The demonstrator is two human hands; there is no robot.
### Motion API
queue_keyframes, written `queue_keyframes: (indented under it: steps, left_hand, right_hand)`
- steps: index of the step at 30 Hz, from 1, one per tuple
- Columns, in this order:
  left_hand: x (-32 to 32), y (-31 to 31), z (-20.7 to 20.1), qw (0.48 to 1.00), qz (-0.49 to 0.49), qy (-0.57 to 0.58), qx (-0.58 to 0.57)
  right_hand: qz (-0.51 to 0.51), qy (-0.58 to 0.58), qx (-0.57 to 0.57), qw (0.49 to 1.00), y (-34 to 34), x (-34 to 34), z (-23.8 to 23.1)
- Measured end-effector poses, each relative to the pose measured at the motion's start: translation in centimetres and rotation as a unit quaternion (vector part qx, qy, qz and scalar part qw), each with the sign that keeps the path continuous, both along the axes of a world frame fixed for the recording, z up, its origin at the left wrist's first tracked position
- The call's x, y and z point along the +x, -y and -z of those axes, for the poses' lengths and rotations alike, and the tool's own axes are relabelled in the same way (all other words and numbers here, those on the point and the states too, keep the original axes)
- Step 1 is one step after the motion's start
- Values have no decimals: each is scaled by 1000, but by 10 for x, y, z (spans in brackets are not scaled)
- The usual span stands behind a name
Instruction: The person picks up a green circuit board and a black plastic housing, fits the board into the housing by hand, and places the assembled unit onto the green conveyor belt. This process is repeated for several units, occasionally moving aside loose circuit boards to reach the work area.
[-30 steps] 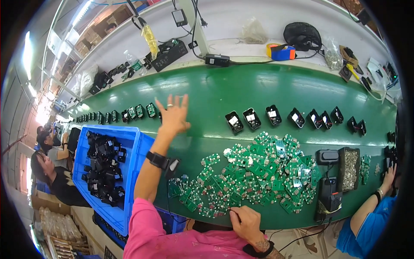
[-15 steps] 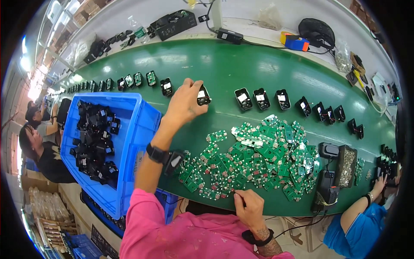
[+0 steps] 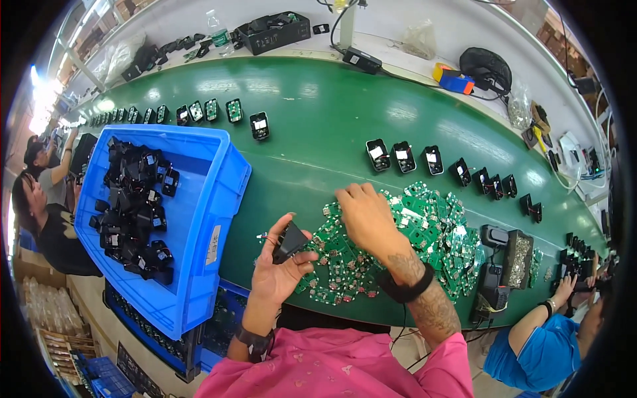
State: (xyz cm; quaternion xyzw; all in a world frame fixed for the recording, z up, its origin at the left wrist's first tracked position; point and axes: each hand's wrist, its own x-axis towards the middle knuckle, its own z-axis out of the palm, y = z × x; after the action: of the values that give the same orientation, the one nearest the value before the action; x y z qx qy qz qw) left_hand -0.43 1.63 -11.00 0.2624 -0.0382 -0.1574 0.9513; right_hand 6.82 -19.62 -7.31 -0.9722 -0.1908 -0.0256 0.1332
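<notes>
My left hand [image 3: 277, 272] holds a black plastic housing [image 3: 290, 243] between thumb and fingers, raised in front of my body by the near-left side of the board pile. A small wire end sticks out beside the fingers. My right hand [image 3: 367, 220] is over the left part of a heap of green circuit boards [image 3: 428, 229]. Its fingers are curled down, with the tips hidden behind the hand, so what they grip cannot be made out. Ahead on the green bench stand open black housings; one [image 3: 259, 125] is at left, another [image 3: 377, 155] at right.
A blue crate [image 3: 222, 192] full of black housings stands at left. Right of the boards are a black device [image 3: 494, 285] with cables and a tray of small metal parts [image 3: 519, 259]. A shelf runs behind the bench. Other people sit at both ends.
My left hand has come back from the housing row to the near side, bringing a black housing. My right hand has moved up from the bench edge onto the boards.
</notes>
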Motion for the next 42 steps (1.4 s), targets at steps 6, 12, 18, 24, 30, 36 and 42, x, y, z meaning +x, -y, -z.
queue_keyframes:
  steps: [6,12,18,24,30,36,42]
  left_hand:
    - [-10,3,7,999,-26,-22,17]
    - [-13,-3,14,991,-9,-33,128]
    - [-7,13,-17,864,-102,90,484]
    - [-5,22,-23,833,-113,178,512]
    - [-6,24,-19,822,-79,216,521]
    - [-10,27,-25,802,-52,225,551]
    - [-14,36,-24,890,-15,176,420]
  right_hand:
    - [38,-25,-42,998,2,13,8]
    - [40,-54,37,997,9,15,4]
    - [135,-221,481,837,10,-19,-23]
    - [130,-291,627,711,2,-65,-43]
    - [139,-319,631,694,2,-77,-28]
    - [157,-296,638,693,0,-85,-14]
    - [176,-271,623,712,-6,-89,-7]
